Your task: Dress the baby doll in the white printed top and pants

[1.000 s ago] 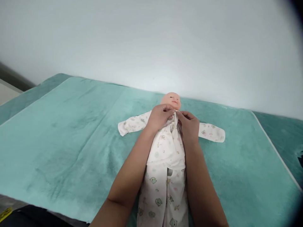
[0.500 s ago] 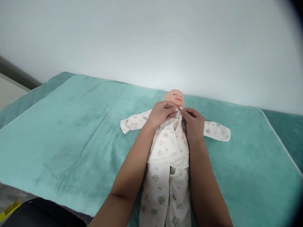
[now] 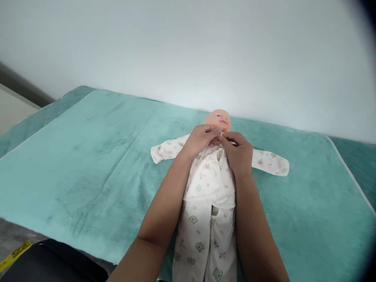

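Note:
A baby doll [image 3: 219,117] lies on its back, head toward the wall. It is dressed in a white printed baby shirt [image 3: 202,178] with both sleeves spread out, and matching trousers [image 3: 192,239]. At the neckline, just under the chin, my left hand [image 3: 202,138] pinches the collar edge from the left. From the right, my right hand [image 3: 239,150] pinches the same collar, its fingertips touching those of the left. The fastening between the fingers is hidden. Below the hands the shirt front overlaps, with a small gap near the chest.
A light green plush mat [image 3: 96,156] lies under the doll on a darker green quilted cover [image 3: 357,160]. Behind rises a white wall [image 3: 176,47]. At lower left are a black padded object [image 3: 53,262] and a yellow strip [image 3: 14,254].
Both hands have drawn closer together at the collar, and the fingertips now meet. The view has shifted slightly; the doll lies in the same pose.

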